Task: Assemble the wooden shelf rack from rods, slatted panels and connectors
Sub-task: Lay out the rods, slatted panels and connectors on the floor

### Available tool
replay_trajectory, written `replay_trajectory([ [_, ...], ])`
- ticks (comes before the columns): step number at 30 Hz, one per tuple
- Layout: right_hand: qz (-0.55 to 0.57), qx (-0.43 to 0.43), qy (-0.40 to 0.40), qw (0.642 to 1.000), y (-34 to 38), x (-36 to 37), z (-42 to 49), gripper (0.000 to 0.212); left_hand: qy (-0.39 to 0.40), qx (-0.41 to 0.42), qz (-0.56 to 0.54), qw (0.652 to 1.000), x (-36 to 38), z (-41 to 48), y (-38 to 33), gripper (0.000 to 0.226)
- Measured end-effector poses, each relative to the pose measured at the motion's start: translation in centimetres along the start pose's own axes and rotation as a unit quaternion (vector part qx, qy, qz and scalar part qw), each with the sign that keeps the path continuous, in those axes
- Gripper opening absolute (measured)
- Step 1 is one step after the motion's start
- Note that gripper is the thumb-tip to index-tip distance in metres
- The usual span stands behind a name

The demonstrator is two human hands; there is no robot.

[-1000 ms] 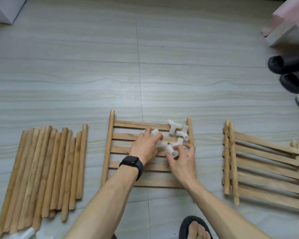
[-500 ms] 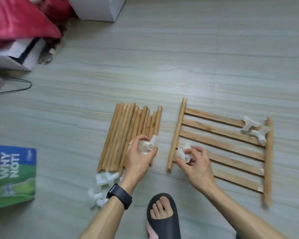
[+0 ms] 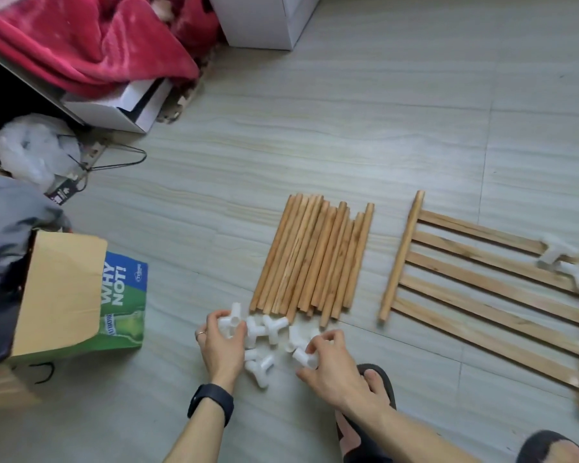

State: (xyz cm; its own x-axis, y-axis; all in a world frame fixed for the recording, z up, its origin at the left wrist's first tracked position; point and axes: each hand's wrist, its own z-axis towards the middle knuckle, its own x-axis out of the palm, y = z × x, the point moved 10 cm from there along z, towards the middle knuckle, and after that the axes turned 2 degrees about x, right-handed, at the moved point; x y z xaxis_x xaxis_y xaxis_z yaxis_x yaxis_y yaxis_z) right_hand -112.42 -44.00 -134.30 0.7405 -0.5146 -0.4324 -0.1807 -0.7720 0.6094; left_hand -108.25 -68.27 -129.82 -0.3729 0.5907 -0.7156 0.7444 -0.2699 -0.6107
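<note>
Connectors (image 3: 270, 328) lie loose on the floor (image 3: 348, 145) at the near ends of the rods (image 3: 315, 259). Left hand (image 3: 222, 347) grips 1, right hand (image 3: 333, 367) pinches 1. Risk: a nudge scatters them.

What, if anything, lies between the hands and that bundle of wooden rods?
Only loose white connectors on the floor, just short of the near ends of the rod bundle. The left hand grips one connector, and the right hand grips another. Nothing taller blocks the way; the hands could probably reach over.
</note>
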Motion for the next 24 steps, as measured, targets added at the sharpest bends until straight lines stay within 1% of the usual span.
replay_trajectory([
  [3, -0.028, -0.014, 0.013, 0.999, 0.8, 1.0, 0.5, 0.035, 0.019, -0.010, 0.033, 0.999, 1.5, 0.6, 0.2, 0.032],
  [6, -0.011, -0.013, 0.014, 1.000, 1.2, 1.6, 1.1, 0.039, 0.043, -0.055, 0.032, 0.997, 2.8, 0.3, 0.8, 0.036],
  [7, -0.010, -0.012, 0.016, 1.000, 1.4, 1.9, 1.2, 0.040, 0.051, -0.056, 0.035, 0.997, 3.1, 0.1, 0.8, 0.037],
  [11, -0.031, -0.012, 0.056, 0.998, 1.5, 2.7, 1.5, 0.053, 0.099, -0.032, 0.094, 0.990, 3.9, -0.8, 0.0, 0.045],
  [15, -0.065, -0.030, 0.080, 0.994, 2.1, 1.1, 1.3, 0.051, 0.131, -0.020, 0.197, 0.971, 4.0, -2.0, -1.2, 0.052],
  [17, -0.088, -0.043, 0.080, 0.992, 2.7, -1.0, 1.2, 0.049, 0.124, 0.001, 0.235, 0.964, 3.9, -2.3, -2.7, 0.052],
  [19, -0.125, -0.059, 0.070, 0.988, 3.5, -4.1, 1.0, 0.047, 0.125, 0.028, 0.245, 0.961, 4.3, -2.7, -4.6, 0.054],
  [22, -0.182, -0.080, 0.020, 0.980, 4.6, -11.5, 1.0, 0.045, 0.137, 0.098, 0.225, 0.960, 6.0, -3.5, -8.9, 0.060],
  [24, -0.221, -0.078, -0.020, 0.972, 4.4, -17.7, 0.8, 0.041, 0.151, 0.152, 0.209, 0.954, 8.0, -4.5, -12.8, 0.063],
])
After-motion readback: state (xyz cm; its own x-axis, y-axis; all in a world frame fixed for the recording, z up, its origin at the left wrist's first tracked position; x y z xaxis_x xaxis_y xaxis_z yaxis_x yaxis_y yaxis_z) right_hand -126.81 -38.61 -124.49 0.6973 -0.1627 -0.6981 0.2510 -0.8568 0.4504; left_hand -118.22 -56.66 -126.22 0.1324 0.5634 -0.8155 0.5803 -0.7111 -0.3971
